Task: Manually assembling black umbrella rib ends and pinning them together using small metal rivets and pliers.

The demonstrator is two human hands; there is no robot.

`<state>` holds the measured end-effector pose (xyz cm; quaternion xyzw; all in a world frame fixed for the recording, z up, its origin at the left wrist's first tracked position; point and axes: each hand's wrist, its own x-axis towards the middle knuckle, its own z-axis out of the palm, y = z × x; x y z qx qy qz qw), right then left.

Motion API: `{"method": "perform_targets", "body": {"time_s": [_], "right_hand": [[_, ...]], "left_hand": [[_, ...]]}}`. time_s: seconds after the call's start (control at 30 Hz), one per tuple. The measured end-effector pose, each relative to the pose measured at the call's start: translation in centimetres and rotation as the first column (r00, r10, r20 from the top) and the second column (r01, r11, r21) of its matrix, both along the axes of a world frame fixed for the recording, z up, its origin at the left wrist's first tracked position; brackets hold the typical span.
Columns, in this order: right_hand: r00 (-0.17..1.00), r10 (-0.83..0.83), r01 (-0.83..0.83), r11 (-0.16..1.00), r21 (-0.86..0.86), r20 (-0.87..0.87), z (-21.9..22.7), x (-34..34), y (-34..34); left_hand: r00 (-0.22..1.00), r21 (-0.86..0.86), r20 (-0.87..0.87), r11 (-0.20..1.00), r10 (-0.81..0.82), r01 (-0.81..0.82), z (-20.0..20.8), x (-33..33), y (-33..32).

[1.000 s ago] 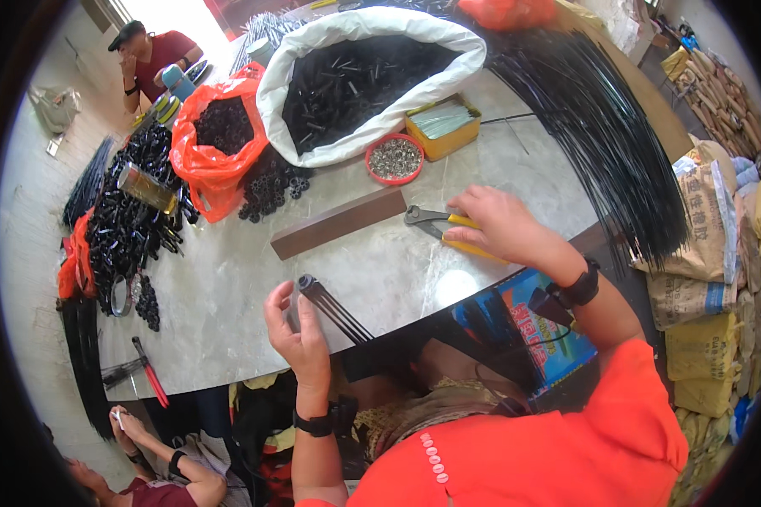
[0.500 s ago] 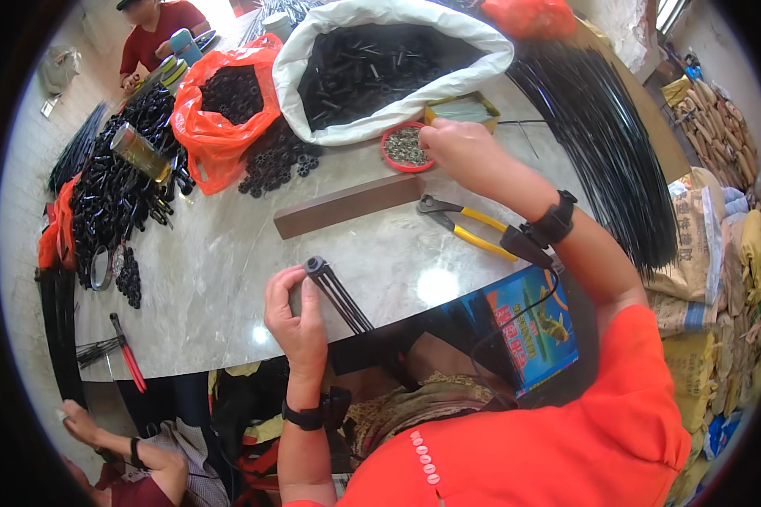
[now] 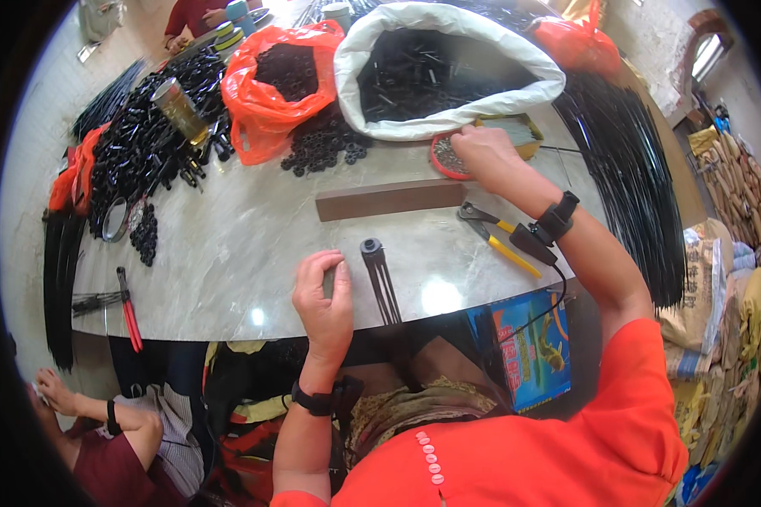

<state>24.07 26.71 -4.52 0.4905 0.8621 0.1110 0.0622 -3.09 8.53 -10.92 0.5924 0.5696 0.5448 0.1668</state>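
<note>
My left hand (image 3: 324, 304) is raised over the table's near edge, fingers curved and thumb apart, with nothing visible held. Just right of it, apart from the hand, lies a bundle of black rods (image 3: 382, 287) with a round black cap (image 3: 370, 246) on its far end. My right hand (image 3: 488, 154) reaches to a small red dish (image 3: 450, 169) of tiny metal pieces. Its fingers are bent together at the dish; what they hold, if anything, is hidden. Yellow-handled pliers (image 3: 513, 255) and a long brown block (image 3: 389, 200) lie between my hands and the dish.
An open white sack (image 3: 372, 127) of black parts and a red bag (image 3: 249, 127) of black rings stand at the back. Long black rods (image 3: 630, 169) cover the right side. Red-handled pliers (image 3: 129, 317) lie at left. Co-workers sit at lower left (image 3: 135, 439) and far left.
My left hand has let go of the capped end of the rod bundle and sits apart from it. My right hand stays at the red dish. The whole view has shifted.
</note>
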Motion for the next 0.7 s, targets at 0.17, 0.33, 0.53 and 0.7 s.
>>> {"method": "perform_targets", "body": {"time_s": [0.17, 0.33, 0.53, 0.7], "right_hand": [[0.998, 0.015, -0.008, 0.995, 0.103, -0.067, -0.7, -0.1, 0.3], [1.0, 0.002, 0.0, 0.998, 0.055, -0.023, -0.7, -0.1, 0.6], [0.967, 0.048, -0.021, 0.994, 0.107, -0.251, -0.5, 0.7, -0.3], [0.85, 0.036, 0.017, 0.995, 0.095, -0.526, -0.6, 1.5, -0.4]], "left_hand": [[1.0, 0.01, 0.006, 1.0, 0.009, -0.009, 0.0, -0.2, 0.0], [1.0, 0.021, -0.004, 1.0, 0.018, -0.018, 0.0, -0.1, 0.1], [0.996, -0.01, 0.088, 1.0, -0.012, 0.013, 0.1, -0.4, -0.1], [0.799, -0.086, 0.576, 0.959, -0.173, 0.27, 2.2, -0.1, -0.4]]}}
